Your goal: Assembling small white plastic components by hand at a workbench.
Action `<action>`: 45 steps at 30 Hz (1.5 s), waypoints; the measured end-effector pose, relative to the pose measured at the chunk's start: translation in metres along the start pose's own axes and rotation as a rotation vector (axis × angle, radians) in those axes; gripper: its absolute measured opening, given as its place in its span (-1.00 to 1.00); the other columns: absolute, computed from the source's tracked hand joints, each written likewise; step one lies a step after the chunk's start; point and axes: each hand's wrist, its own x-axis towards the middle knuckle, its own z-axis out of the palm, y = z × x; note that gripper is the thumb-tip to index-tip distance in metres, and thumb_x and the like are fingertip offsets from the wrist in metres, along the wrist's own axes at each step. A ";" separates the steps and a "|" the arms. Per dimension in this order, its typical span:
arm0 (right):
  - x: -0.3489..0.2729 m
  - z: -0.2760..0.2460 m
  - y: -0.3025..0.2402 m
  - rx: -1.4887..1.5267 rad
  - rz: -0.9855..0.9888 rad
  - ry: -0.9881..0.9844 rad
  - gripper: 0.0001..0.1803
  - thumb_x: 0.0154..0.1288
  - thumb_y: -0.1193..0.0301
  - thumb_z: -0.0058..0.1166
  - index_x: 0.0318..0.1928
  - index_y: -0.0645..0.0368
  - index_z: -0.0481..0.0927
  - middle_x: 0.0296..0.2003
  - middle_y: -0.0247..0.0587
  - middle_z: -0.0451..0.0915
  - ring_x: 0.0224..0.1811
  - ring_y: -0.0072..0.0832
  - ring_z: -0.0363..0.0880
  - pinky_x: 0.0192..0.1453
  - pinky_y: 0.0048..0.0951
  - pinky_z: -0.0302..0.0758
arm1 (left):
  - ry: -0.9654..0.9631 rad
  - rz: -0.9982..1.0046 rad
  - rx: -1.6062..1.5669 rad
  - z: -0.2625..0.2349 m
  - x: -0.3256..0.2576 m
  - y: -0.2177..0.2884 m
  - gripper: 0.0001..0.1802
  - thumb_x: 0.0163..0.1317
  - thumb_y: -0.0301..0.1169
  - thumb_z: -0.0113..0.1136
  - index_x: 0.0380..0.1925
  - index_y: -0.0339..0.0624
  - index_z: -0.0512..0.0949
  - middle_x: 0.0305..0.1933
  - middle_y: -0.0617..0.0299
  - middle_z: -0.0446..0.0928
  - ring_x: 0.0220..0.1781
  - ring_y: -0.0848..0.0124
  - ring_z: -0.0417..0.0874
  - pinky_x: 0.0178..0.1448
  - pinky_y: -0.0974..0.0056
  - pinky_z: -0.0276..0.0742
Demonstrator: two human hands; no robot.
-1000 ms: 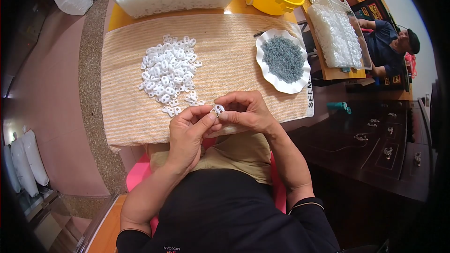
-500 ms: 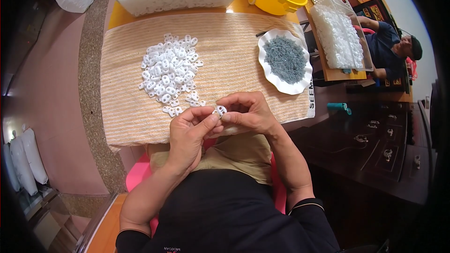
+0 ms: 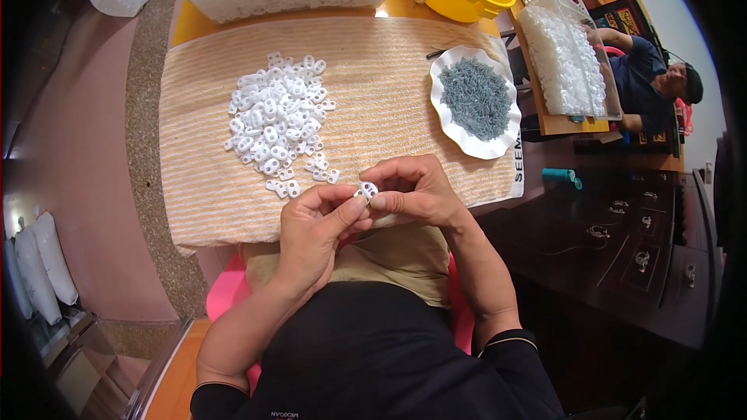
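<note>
Clear bin [image 3: 296,9]: 11 o'clock from the hands, heaped with white pieces.
Yellow tub [image 3: 461,8]: 1 o'clock, white pieces inside.
Scalloped plate [image 3: 476,148]: 2 o'clock, full of grey slivers.
Grip: left hand [image 3: 313,227] and right hand [image 3: 424,198] pinching a small, holed white piece [image 3: 369,188] between them.
Loose pile [image 3: 276,113]: 10 o'clock, smooth, rounded pieces.
Striped cloth [image 3: 381,109]: ribbed, stretching between pile and plate; near edge beneath hands.

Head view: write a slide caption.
Left hand and right hand hold a small white piece near white pieces piled on striped cloth.
</note>
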 end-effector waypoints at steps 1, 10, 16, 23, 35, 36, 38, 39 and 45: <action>0.001 0.000 0.000 -0.001 0.004 0.000 -0.71 0.18 0.62 0.20 -0.05 0.36 0.57 -0.26 -0.17 0.66 -0.24 -0.53 0.65 -0.12 -0.53 0.60 | 0.002 -0.001 0.001 0.000 0.001 0.000 -0.82 0.21 -0.57 0.22 -0.18 -0.34 0.54 -0.27 0.10 0.63 -0.34 0.46 0.68 -0.20 0.45 0.67; 0.001 -0.006 0.003 -0.046 0.008 -0.026 -0.67 0.15 0.65 0.21 -0.03 0.37 0.57 -0.16 -0.14 0.63 -0.13 -0.48 0.62 -0.04 -0.49 0.58 | 0.013 -0.007 -0.005 0.000 0.001 0.000 -0.83 0.21 -0.56 0.22 -0.19 -0.35 0.55 -0.25 0.10 0.63 -0.35 0.48 0.68 -0.21 0.46 0.67; 0.000 -0.004 0.006 0.023 0.022 -0.014 -0.66 0.13 0.65 0.23 -0.03 0.37 0.58 -0.17 -0.13 0.63 -0.15 -0.49 0.63 -0.06 -0.51 0.59 | 0.017 -0.014 -0.004 -0.001 0.001 0.000 -0.85 0.20 -0.59 0.21 -0.22 -0.34 0.54 -0.26 0.06 0.62 -0.36 0.40 0.68 -0.22 0.40 0.69; -0.002 -0.006 0.005 0.018 0.010 -0.013 -0.67 0.10 0.65 0.25 -0.06 0.36 0.60 -0.22 -0.14 0.64 -0.20 -0.50 0.63 -0.12 -0.54 0.59 | -0.033 0.003 -0.031 0.000 0.002 -0.002 -0.86 0.18 -0.61 0.22 -0.24 -0.32 0.54 -0.27 0.04 0.62 -0.37 0.38 0.68 -0.23 0.39 0.69; -0.004 0.002 0.003 0.075 -0.024 -0.006 -0.69 0.07 0.62 0.30 -0.11 0.32 0.62 -0.29 -0.20 0.61 -0.24 -0.54 0.60 -0.18 -0.60 0.53 | -0.121 -0.017 -0.051 -0.003 0.003 -0.004 -0.87 0.22 -0.56 0.21 -0.23 -0.26 0.52 -0.27 0.14 0.61 -0.28 0.44 0.67 -0.14 0.40 0.66; -0.002 0.000 0.007 -0.005 -0.121 -0.033 -0.69 0.05 0.58 0.33 -0.13 0.31 0.64 -0.31 -0.23 0.58 -0.25 -0.56 0.56 -0.18 -0.60 0.49 | -0.135 -0.024 -0.069 -0.002 0.003 -0.003 -0.86 0.22 -0.57 0.20 -0.22 -0.25 0.50 -0.25 0.14 0.60 -0.25 0.43 0.66 -0.11 0.39 0.65; 0.001 0.001 0.007 -0.088 -0.221 -0.063 -0.68 0.03 0.54 0.35 -0.15 0.29 0.65 -0.33 -0.25 0.56 -0.27 -0.58 0.53 -0.19 -0.61 0.45 | -0.150 -0.026 -0.087 -0.001 0.002 -0.001 -0.85 0.22 -0.57 0.20 -0.21 -0.23 0.47 -0.24 0.14 0.59 -0.22 0.42 0.66 -0.09 0.37 0.64; 0.001 0.003 0.005 -0.121 -0.254 -0.056 -0.68 0.01 0.50 0.37 -0.17 0.29 0.66 -0.35 -0.28 0.53 -0.28 -0.59 0.49 -0.19 -0.60 0.42 | -0.179 -0.031 -0.108 -0.001 0.002 0.001 -0.84 0.22 -0.57 0.20 -0.22 -0.22 0.46 -0.21 0.13 0.59 -0.20 0.42 0.65 -0.07 0.36 0.63; -0.002 0.008 0.001 -0.144 -0.309 -0.089 -0.67 0.00 0.43 0.39 -0.19 0.29 0.67 -0.37 -0.31 0.50 -0.30 -0.59 0.45 -0.18 -0.58 0.38 | -0.266 -0.022 -0.115 0.003 -0.001 0.008 -0.83 0.21 -0.57 0.23 -0.26 -0.21 0.43 -0.18 0.12 0.58 -0.17 0.43 0.63 -0.07 0.36 0.62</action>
